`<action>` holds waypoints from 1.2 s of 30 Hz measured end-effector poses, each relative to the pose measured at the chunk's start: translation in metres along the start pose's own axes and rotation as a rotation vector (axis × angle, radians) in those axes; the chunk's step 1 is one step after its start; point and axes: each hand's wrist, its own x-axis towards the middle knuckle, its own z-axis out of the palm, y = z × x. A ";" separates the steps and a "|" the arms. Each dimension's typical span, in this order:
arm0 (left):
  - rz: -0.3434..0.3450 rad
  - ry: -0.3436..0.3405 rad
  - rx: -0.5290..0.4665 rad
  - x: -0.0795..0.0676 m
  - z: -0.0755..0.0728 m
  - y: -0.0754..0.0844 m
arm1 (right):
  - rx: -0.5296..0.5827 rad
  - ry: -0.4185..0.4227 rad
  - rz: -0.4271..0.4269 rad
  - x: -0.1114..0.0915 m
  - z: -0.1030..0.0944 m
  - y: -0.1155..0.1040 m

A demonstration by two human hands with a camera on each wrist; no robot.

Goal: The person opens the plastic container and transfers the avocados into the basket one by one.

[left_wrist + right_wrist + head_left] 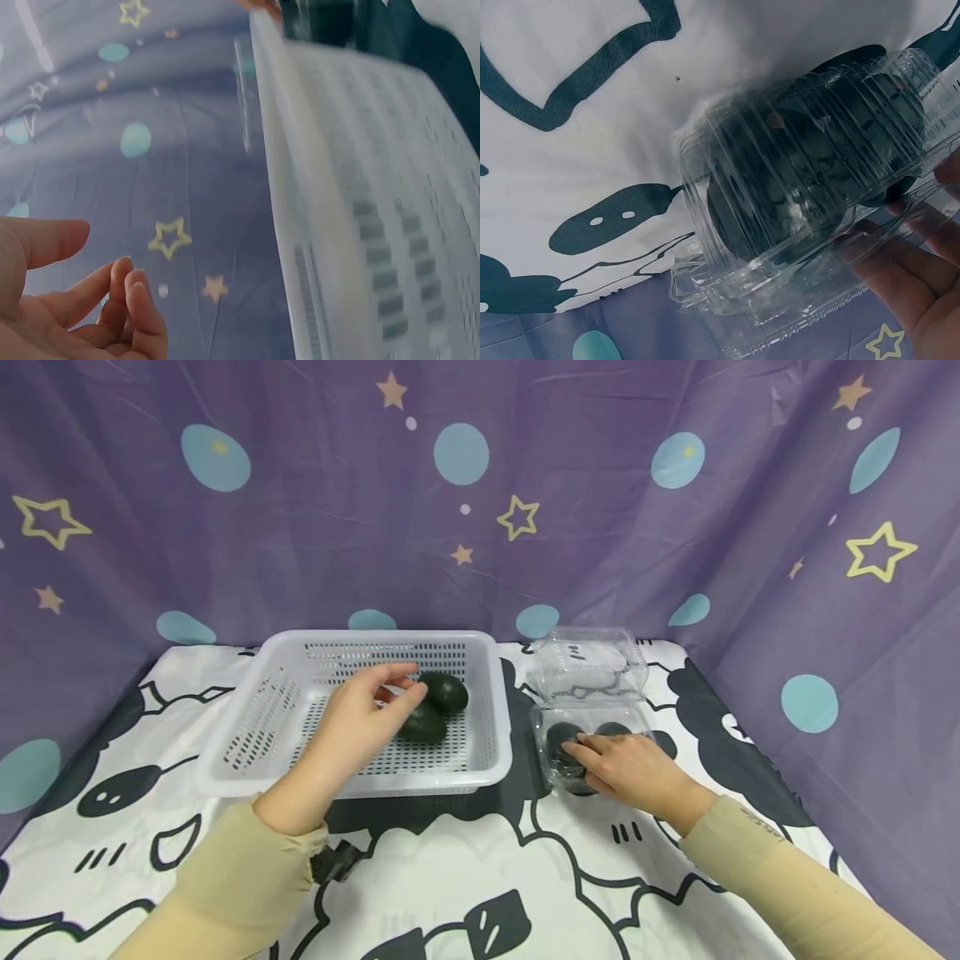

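Observation:
Two dark green avocados, one (pixel 447 694) behind the other (pixel 423 725), lie at the right side of a white slotted plastic basket (pixel 491 768). Over them hovers my left hand (pixel 367 706), thumb and fingers apart with nothing between them; the left wrist view shows its fingers (pixel 139 315) loosely bent. To the right stands a clear plastic clamshell box (pixel 697 169) with its lid (pixel 588 664) folded back. Dark avocados (pixel 562 739) sit inside it. My right hand (pixel 633 768) reaches over the box's rim, its extended fingers (pixel 870 259) at the avocados.
A white tablecloth (pixel 450 877) with black cartoon drawings covers the table. Behind it hangs a purple curtain (pixel 322 543) with stars and blue spots. The basket's raised rim stands between the left hand and the box.

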 end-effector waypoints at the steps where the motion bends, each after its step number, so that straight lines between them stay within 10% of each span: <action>1: 0.002 -0.008 -0.013 0.000 0.005 0.002 | 0.000 0.001 -0.002 0.000 0.000 0.000; 21: 0.030 -0.136 -0.202 -0.006 0.066 0.031 | 0.016 -0.029 -0.001 0.002 -0.002 0.001; 36: 0.012 -0.423 -0.301 -0.015 0.113 0.037 | 0.031 -0.038 0.002 0.003 -0.002 0.001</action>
